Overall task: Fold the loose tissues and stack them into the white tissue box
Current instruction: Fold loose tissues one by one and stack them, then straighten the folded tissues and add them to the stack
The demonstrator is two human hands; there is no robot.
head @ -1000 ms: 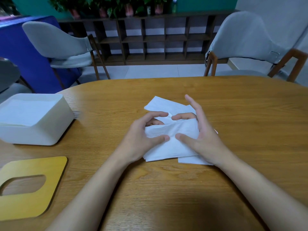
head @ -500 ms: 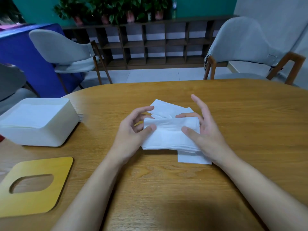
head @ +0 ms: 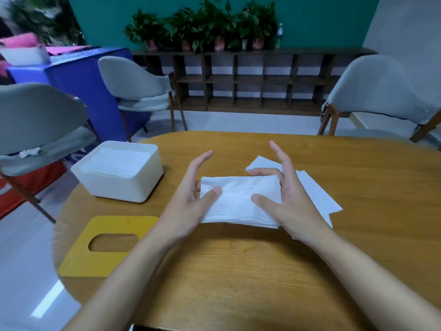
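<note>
A folded white tissue (head: pixel 238 199) hangs a little above the table, held between both hands. My left hand (head: pixel 188 209) pinches its left end, thumb on top and fingers behind. My right hand (head: pixel 291 204) pinches the right end, thumb on top and a finger curled over the far edge. Under and behind my right hand lie the loose tissues (head: pixel 315 197), flat on the wood. The white tissue box (head: pixel 124 187) stands open at the left, with folded tissues stacked inside nearly to the rim.
The yellow lid (head: pixel 78 256) with an oval slot lies on the round wooden table (head: pixel 238 283) in front of the box, near the table's left edge. Grey chairs stand to the left, behind the box and at the far right.
Both hands have lifted the folded tissue off the loose pile and carried it leftward, nearer the box. The view has swung left and up.
</note>
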